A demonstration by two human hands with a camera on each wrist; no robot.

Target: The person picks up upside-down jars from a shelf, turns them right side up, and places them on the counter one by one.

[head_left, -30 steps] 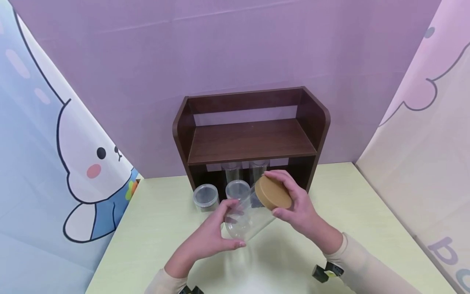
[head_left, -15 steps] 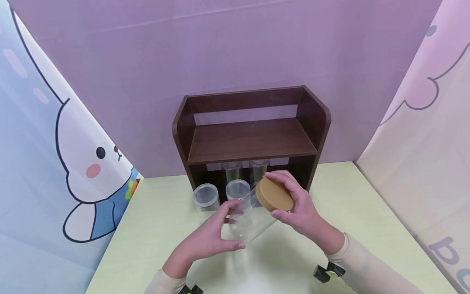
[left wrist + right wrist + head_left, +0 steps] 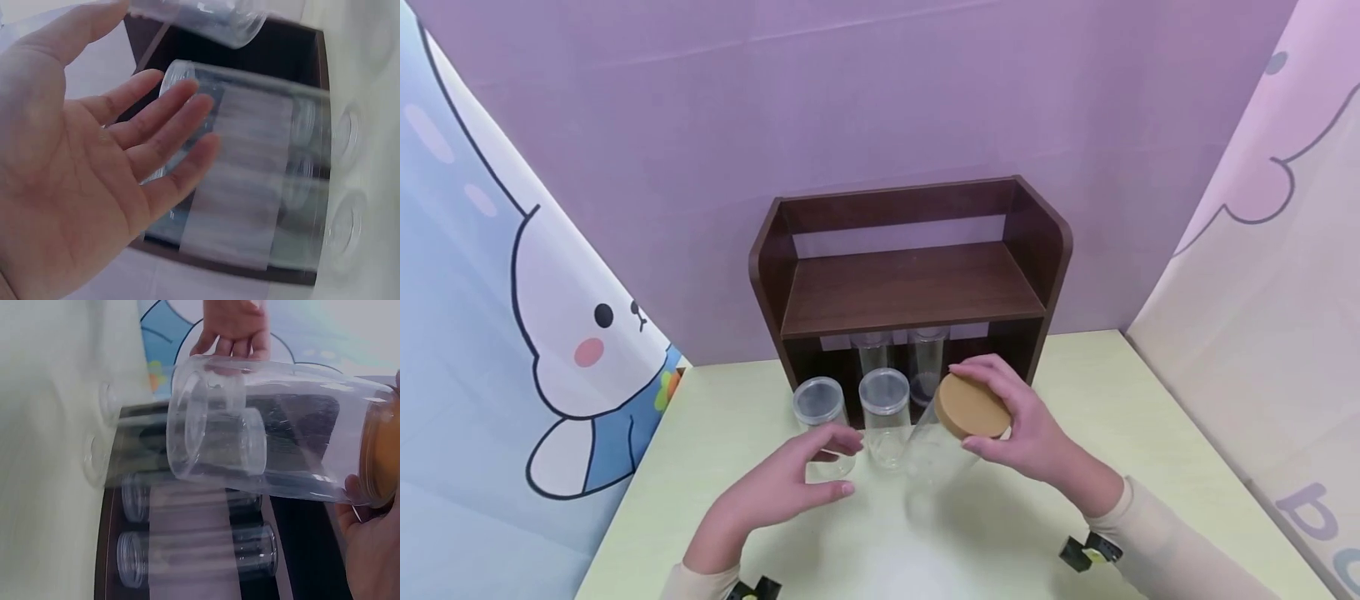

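My right hand (image 3: 1026,425) grips the brown lid (image 3: 972,407) of a large clear jar (image 3: 931,454). The jar is tilted, its base toward the lower left; the right wrist view shows the see-through body (image 3: 287,434) held off the table. My left hand (image 3: 782,483) is apart from it, fingers loosely spread and holding nothing. Close behind that hand stands a clear jar with a translucent lid (image 3: 819,401), partly hidden by the fingers. A second such jar (image 3: 885,393) stands to its right. In the left wrist view the left palm (image 3: 75,181) faces the camera.
A dark brown two-tier shelf (image 3: 913,287) stands at the back of the pale table (image 3: 700,442). Two clear jars, a left one (image 3: 874,352) and a right one (image 3: 928,358), stand in its lower tier. A purple curtain (image 3: 880,100) hangs behind, with printed cloths at both sides.
My left hand has let go of the large jar and moved left. The right hand has shifted slightly right and down with the jar, which now hangs more upright.
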